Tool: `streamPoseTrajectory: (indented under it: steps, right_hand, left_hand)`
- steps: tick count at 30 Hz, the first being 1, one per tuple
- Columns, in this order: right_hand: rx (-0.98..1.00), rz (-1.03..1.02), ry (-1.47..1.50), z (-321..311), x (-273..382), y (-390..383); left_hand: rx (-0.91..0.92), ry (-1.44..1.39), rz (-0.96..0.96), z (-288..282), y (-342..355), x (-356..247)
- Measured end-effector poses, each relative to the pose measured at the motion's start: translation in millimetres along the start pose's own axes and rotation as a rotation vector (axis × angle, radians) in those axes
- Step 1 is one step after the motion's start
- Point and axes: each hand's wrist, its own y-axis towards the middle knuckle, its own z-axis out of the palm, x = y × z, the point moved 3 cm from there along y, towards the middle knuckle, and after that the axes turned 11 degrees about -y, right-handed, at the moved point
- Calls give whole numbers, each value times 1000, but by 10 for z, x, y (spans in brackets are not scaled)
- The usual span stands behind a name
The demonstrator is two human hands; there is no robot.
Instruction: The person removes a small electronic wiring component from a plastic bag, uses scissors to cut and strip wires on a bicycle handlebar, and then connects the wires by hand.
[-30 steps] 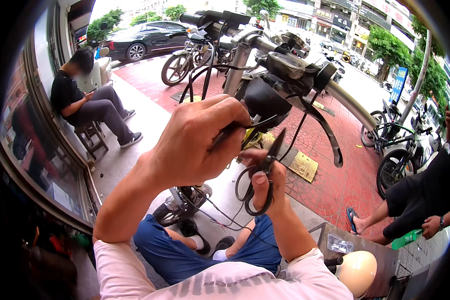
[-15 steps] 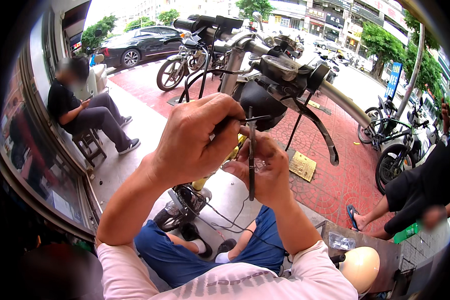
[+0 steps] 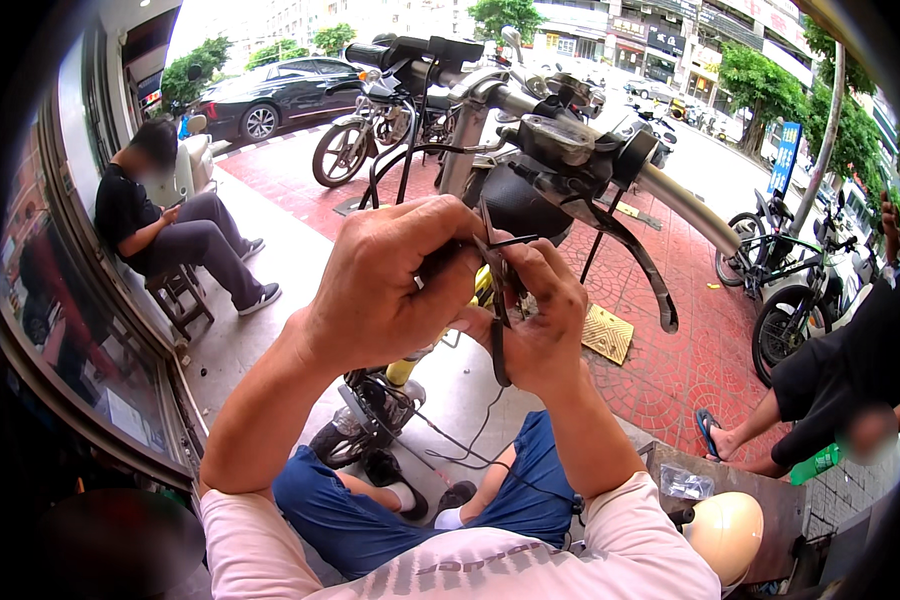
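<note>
My left hand (image 3: 395,270) is closed in a pinch on a thin black wire (image 3: 520,240), whose short end sticks out to the right past the fingertips. Around a slim dark tool with two arms, like scissors or pliers, my right hand (image 3: 545,315) is closed. One arm of the tool (image 3: 499,355) runs down past the palm; its pointed jaws cross the wire close to my left fingertips. Whether they touch the wire I cannot tell. Just beyond both hands stand a bare metal handlebar (image 3: 685,205) and its black brake lever (image 3: 650,270).
A small wheel (image 3: 335,445) and loose black cables (image 3: 460,455) lie low between my legs. Someone sits on a stool (image 3: 177,295) at left; another person sits at right. A brown bench (image 3: 775,500) carries a clear plastic bag (image 3: 685,482) and a cream rounded object (image 3: 727,535).
My right hand has lifted slightly toward my left fingertips. The tool has tilted, and its jaws now show apart at the wire. My left hand stays nearly in place.
</note>
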Motion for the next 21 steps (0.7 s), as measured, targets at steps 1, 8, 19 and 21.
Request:
streamPoseTrajectory:
  steps: [1,8,19,21]
  right_hand:
    - [2,1,3,5,0,2]
    - [20,-28,12,4,-7,15]
    - [9,-52,18,31,-30,-4]
    - [2,-61,27,41,-40,-2]
  left_hand:
    - [-4,-5,-8,3,3,-2]
    - [7,-42,-71,4,8,-12]
    - [59,-23,-46,10,-18,50]
    - [64,-20,-45,11,-12,49]
